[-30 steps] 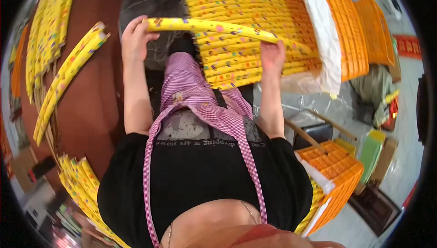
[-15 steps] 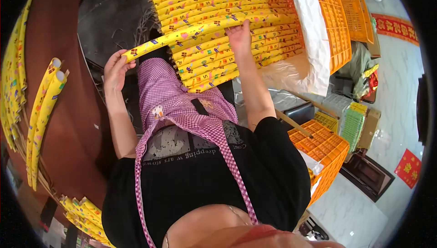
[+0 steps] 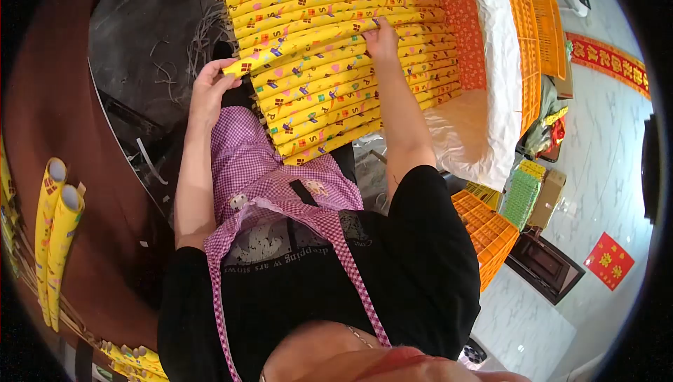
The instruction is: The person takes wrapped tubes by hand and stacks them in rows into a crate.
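My left hand (image 3: 212, 89) pinches the near-left end of a yellow wrapping paper roll (image 3: 301, 44), printed with small gifts and letters. Further along the same roll, my right hand (image 3: 382, 39) grips it, the thumb on top and the other fingers partly hidden. The roll lies over a stack of matching yellow rolls (image 3: 308, 126) set side by side, slightly slanted. Their far ends reach a container lined with red patterned paper (image 3: 457, 28) and white sheeting (image 3: 494, 73).
Two yellow rolls (image 3: 52, 242) lie on the brown table (image 3: 105, 192) at left, with more rolls (image 3: 133, 359) below. Orange crates (image 3: 484, 228) stand at right, beside a green stack (image 3: 520, 194). Paper strips (image 3: 203, 38) litter the dark floor.
The held roll has moved right and settled onto the stack, its left end nearer the other rolls. Both hands moved right with it, and the view shifted slightly.
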Demonstrator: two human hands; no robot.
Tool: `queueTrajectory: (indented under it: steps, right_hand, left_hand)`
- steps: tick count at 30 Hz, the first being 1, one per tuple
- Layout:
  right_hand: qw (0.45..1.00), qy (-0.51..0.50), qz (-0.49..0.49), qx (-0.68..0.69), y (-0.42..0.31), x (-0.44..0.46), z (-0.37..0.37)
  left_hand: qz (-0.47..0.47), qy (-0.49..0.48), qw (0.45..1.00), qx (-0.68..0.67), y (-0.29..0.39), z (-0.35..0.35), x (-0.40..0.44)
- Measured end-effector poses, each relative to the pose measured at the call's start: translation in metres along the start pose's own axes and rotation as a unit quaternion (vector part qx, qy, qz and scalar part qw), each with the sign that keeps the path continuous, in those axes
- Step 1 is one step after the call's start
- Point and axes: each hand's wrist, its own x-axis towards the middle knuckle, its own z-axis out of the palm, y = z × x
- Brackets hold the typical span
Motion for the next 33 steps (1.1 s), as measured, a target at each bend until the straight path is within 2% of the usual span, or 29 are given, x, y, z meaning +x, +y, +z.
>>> queueTrajectory:
  steps: [5, 7, 11, 13, 17, 19, 20, 22, 23, 25, 26, 28, 33]
  right_hand:
    - [0.991, 0.078, -0.003, -0.104, -0.009, 0.031, -0.009]
    - [0.971, 0.151, 0.017, -0.184, -0.014, 0.034, -0.007]
    - [0.969, 0.172, -0.01, -0.177, -0.017, 0.035, -0.004]
    - [0.951, 0.162, 0.031, -0.261, -0.033, 0.011, 0.016]
    - [0.944, 0.151, -0.006, -0.295, -0.028, 0.011, 0.014]
    - [0.927, 0.08, -0.047, -0.364, -0.021, 0.009, 0.007]
    - [0.926, 0.075, -0.043, -0.366, -0.018, 0.008, 0.003]
    - [0.844, -0.021, -0.114, -0.524, -0.009, -0.015, 0.01]
    - [0.845, -0.035, -0.107, -0.523, -0.001, -0.022, 0.013]
    - [0.758, -0.13, -0.185, -0.611, 0.016, -0.03, 0.013]
    - [0.759, -0.142, -0.182, -0.608, 0.027, -0.033, 0.013]
    - [0.701, -0.185, -0.239, -0.646, 0.046, -0.04, 0.01]
    - [0.75, -0.185, -0.253, -0.582, 0.055, -0.093, 0.022]
  left_hand:
    - [0.004, -0.011, 0.998, 0.056, -0.012, 0.011, 0.03]
    - [0.01, -0.001, 0.996, 0.088, -0.012, 0.018, 0.035]
    - [-0.015, 0.0, 0.993, 0.115, -0.022, 0.018, 0.048]
    - [-0.015, -0.008, 0.993, 0.116, -0.032, 0.015, 0.055]
    - [0.007, -0.011, 0.993, 0.116, -0.04, 0.017, 0.058]
    - [0.003, -0.002, 0.987, 0.163, -0.039, 0.018, 0.059]
    - [0.001, 0.005, 0.987, 0.163, -0.04, 0.018, 0.06]
    - [0.092, 0.004, 0.937, 0.337, -0.041, 0.015, 0.06]
    - [0.115, 0.012, 0.923, 0.366, -0.042, 0.015, 0.06]
    - [0.155, 0.031, 0.894, 0.419, -0.047, 0.016, 0.061]
    - [0.168, 0.04, 0.891, 0.42, -0.049, 0.017, 0.061]
    - [0.176, 0.054, 0.893, 0.412, -0.047, 0.025, 0.055]
    - [0.25, 0.088, 0.848, 0.458, -0.054, 0.035, 0.051]
